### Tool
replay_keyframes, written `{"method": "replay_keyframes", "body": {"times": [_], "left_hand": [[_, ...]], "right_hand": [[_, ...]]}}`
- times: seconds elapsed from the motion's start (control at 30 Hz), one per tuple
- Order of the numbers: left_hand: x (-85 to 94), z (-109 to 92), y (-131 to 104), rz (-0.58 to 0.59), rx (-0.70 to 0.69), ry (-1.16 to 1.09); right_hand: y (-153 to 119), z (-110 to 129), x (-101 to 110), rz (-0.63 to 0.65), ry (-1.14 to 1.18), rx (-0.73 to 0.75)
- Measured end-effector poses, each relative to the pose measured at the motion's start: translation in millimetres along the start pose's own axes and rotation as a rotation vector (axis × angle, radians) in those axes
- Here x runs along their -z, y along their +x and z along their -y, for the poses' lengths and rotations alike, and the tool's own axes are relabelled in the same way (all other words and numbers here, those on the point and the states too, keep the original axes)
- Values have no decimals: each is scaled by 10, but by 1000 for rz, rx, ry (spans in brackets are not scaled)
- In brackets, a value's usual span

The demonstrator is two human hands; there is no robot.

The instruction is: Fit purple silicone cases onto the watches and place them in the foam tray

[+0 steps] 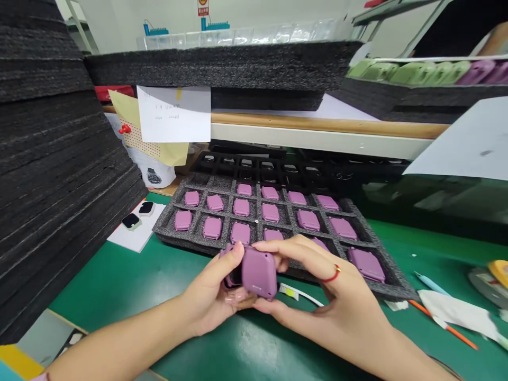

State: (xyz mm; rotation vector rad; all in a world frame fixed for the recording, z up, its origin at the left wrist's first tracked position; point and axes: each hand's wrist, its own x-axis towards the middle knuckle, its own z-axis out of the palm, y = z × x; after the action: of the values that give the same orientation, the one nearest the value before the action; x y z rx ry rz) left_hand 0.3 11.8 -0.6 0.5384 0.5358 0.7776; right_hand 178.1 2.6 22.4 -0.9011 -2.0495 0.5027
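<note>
In front of the tray my left hand [212,293] grips a purple watch case [224,254] with a dark face, mostly hidden behind the thumb and another case. My right hand [337,286], with a red string on one finger, pinches that second purple watch case [260,272] between thumb and fingers, its back turned towards me. The two cases are side by side, and whether they touch I cannot tell. Just behind the hands lies a black foam tray [174,241] whose compartments hold several purple watch cases [212,227]. A toothbrush [289,291] rests on the table under my right hand.
Foam sheets [51,174] are stacked high at left. Two watches [132,221] lie on white paper. A shelf [317,132] with foam trays overhangs the back. An orange pen-like tool [460,336], a white cloth [456,309] and a tape dispenser [492,283] sit right on the green table [103,283].
</note>
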Motion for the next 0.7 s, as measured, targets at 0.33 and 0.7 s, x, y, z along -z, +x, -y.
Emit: {"method": "replay_keyframes", "body": {"times": [0.33, 0.7], "left_hand": [[-10, -14, -14, -2, 48, -70], [-4, 12, -9, -115, 54, 112]], "right_hand": [[43, -21, 105, 43, -119, 158], [150, -770, 379, -113, -475, -97]]}}
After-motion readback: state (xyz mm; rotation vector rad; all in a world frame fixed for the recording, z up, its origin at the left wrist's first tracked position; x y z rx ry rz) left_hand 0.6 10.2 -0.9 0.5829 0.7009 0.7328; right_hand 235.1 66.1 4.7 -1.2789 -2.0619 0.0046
